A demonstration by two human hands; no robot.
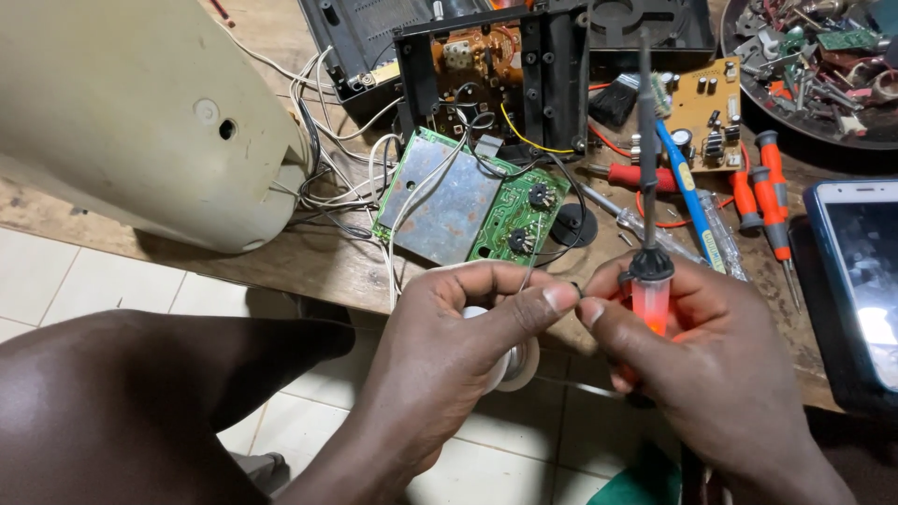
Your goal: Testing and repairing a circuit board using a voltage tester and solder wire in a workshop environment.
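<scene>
Both hands meet just off the near edge of the wooden bench (309, 266), above a tiled floor (112, 281). Fingers of the left hand (449, 346) are curled shut around a small white spool of solder wire (514, 365), its thumb and forefinger pinching a thin strand of it at the tips. Touching those fingertips, the right hand (692, 355) is closed around the translucent orange handle of a soldering iron (647, 281), whose dark shaft stands upright and crosses in front of the things behind it. Just beyond the knuckles lies a green circuit board (472, 201) with a metal shield plate, joined by white and black wires to an opened black chassis (496, 70). To its right sit a tan circuit board (711, 117), red-handled screwdrivers (762, 192), a blue pen-like tool (683, 187) and a small black brush (615, 101). A cream plastic housing (140, 112) fills the left, a phone (861, 281) lies at the right edge, and a tray of scrap parts (814, 65) occupies the far right corner.
</scene>
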